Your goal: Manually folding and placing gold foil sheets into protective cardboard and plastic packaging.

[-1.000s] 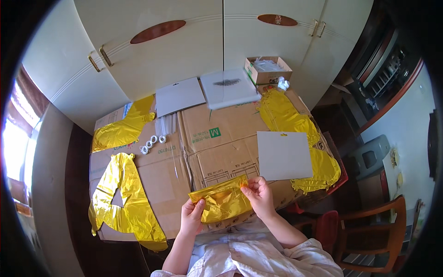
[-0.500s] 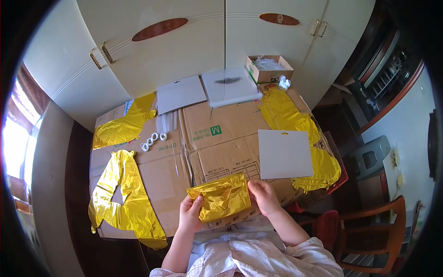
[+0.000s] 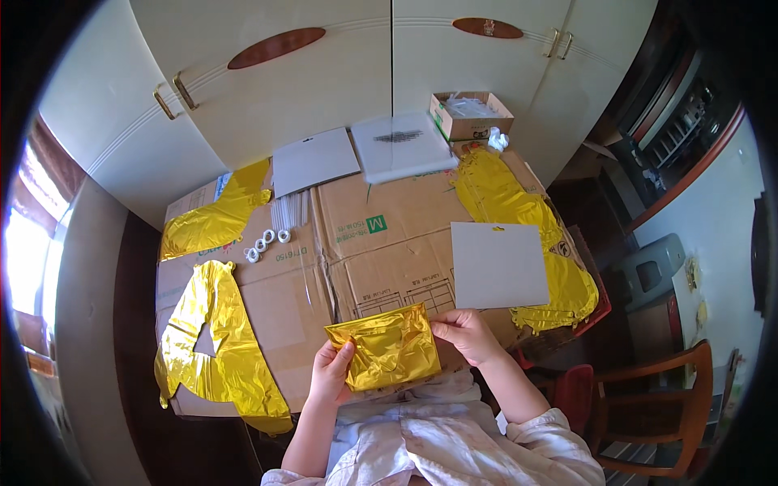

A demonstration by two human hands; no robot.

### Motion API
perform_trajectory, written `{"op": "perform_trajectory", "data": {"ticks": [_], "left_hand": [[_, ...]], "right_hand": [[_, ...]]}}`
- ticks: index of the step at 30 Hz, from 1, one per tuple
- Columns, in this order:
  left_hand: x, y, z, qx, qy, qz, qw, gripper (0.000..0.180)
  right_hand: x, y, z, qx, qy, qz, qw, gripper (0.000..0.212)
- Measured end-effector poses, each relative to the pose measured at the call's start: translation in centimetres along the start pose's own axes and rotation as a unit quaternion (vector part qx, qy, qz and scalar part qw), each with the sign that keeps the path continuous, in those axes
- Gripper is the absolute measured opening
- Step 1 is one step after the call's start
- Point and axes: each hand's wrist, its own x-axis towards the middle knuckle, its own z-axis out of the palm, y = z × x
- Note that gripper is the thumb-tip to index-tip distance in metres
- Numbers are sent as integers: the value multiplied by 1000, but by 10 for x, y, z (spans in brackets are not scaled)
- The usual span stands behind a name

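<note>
Over the near edge of the table I hold a folded gold foil balloon (image 3: 393,348), creased into a flat, roughly rectangular packet. My left hand (image 3: 331,371) is closed on its left side, thumb lying on top of the foil. At the upper right edge, my right hand (image 3: 472,337) pinches the foil between thumb and fingers. Just beyond that hand lies a white card (image 3: 498,267) with a hang slot, partly over a flat gold foil balloon (image 3: 570,293) at the right. To my left rests another gold foil balloon (image 3: 231,352), A-shaped, overhanging the front edge.
Cardboard (image 3: 284,300) covers the table. Farther back are more gold foil (image 3: 219,219), white rolls (image 3: 266,240), thin clear straws (image 3: 289,212), stacked cards (image 3: 316,162), clear plastic bags (image 3: 405,154) and a small box (image 3: 472,125). A wooden chair (image 3: 648,397) stands at right.
My right hand has shifted slightly, its fingertips now pinching the foil's upper right edge. The packet has tilted a little, and the view has moved slightly.
</note>
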Motion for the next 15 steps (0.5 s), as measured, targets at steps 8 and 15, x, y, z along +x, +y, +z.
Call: {"op": "perform_trajectory", "data": {"ticks": [8,15], "left_hand": [[1,-10,0,19,19,35,999,22],[0,-9,2,27,47,69,996,19]], "right_hand": [[2,22,3,48,37,-88,994,12],[-2,20,9,-38,85,-92,991,11]]}}
